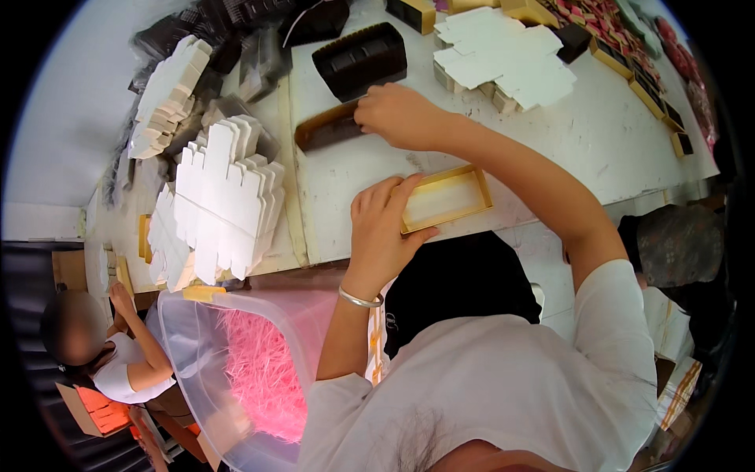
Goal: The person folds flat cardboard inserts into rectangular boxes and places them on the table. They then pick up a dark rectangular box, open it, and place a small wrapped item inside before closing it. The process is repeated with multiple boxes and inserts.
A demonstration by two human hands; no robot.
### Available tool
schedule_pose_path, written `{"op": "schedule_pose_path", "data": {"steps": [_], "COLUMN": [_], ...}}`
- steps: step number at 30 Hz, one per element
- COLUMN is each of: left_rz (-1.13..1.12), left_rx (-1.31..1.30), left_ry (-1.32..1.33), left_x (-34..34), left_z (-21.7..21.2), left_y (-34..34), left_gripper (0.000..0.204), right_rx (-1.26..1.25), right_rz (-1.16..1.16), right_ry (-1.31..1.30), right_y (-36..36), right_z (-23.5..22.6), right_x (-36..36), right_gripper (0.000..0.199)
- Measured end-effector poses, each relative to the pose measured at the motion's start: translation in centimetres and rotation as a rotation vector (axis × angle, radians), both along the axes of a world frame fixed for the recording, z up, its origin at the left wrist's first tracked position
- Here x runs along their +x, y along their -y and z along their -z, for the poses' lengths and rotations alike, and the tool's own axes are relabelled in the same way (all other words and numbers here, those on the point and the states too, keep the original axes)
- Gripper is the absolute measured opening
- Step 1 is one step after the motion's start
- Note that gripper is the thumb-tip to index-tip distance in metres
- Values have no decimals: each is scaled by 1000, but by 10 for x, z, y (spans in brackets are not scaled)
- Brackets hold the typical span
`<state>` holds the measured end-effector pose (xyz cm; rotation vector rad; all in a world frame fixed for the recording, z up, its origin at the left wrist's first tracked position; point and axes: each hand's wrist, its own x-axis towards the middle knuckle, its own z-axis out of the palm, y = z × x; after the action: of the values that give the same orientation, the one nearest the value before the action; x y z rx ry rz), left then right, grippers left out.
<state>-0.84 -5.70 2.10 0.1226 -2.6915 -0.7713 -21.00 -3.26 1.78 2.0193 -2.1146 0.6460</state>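
My left hand (383, 224) is closed on the left end of a small open gold box (487, 191) with a pale inside, its thumb at the near edge. The box lies on the worktable near its front edge. Farther off, my right hand (397, 116) is closed on the right end of a long, narrow brown plastic tray (322, 130). Its fingertips are partly hidden. Just behind the tray stands a nested stack of dark plastic trays (360, 59).
Piles of flat white carton blanks lie at the left (228, 200) and back right (503, 59). Small gold boxes (638, 86) line the far right. A clear tub (181, 338) of pink shredded paper (263, 377) stands below the table's left front edge. Another person (130, 366) works at lower left.
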Motion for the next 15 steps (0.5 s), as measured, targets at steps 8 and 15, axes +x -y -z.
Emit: {"op": "schedule_pose_path", "data": {"steps": [8, 15], "left_rz": [-111, -51], "left_rx": [192, -8], "left_ry": [-23, 7], "left_x": [6, -3], "left_z": [12, 3], "left_y": [-1, -12], "left_gripper": [82, 90], "right_rx": [9, 317], "right_rz": [495, 661], "right_ry": [1408, 1197], "right_y": [-174, -152], "right_z": [-48, -45], "right_x": [5, 22], "right_gripper": [22, 25]}}
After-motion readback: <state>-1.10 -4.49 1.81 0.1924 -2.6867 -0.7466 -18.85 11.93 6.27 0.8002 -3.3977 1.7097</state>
